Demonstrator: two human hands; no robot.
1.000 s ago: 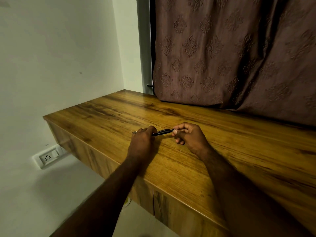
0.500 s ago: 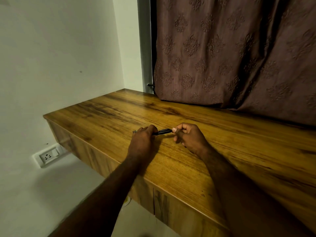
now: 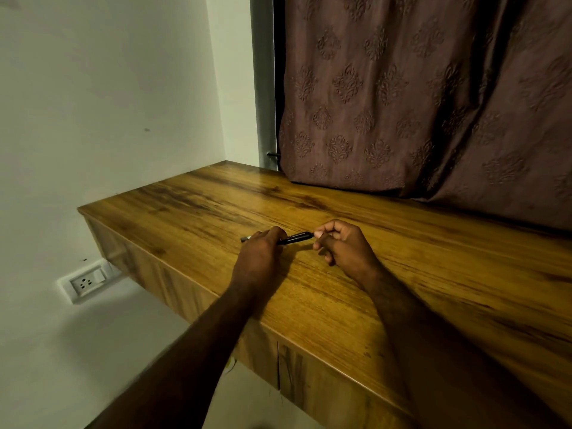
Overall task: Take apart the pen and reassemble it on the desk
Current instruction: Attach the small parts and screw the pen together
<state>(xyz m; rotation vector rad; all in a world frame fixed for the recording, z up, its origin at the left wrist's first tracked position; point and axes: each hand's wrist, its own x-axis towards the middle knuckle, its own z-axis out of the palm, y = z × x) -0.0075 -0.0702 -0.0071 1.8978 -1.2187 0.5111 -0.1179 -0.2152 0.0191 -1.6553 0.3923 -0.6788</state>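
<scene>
The black pen (image 3: 296, 237) lies sideways just above the desk (image 3: 402, 274), between both hands. The left hand (image 3: 260, 253) wraps one end, and the right hand (image 3: 346, 249) pinches the other, so pulling apart goes left and right

Dim, warm light here, with a soft sheen lying across the far part of the desk (image 3: 216, 196) while both forearms sit dark and underexposed. Short shadows pool just under the hands, the wide lens bends the desk edge, and the near corners turn murky and soft.
</scene>
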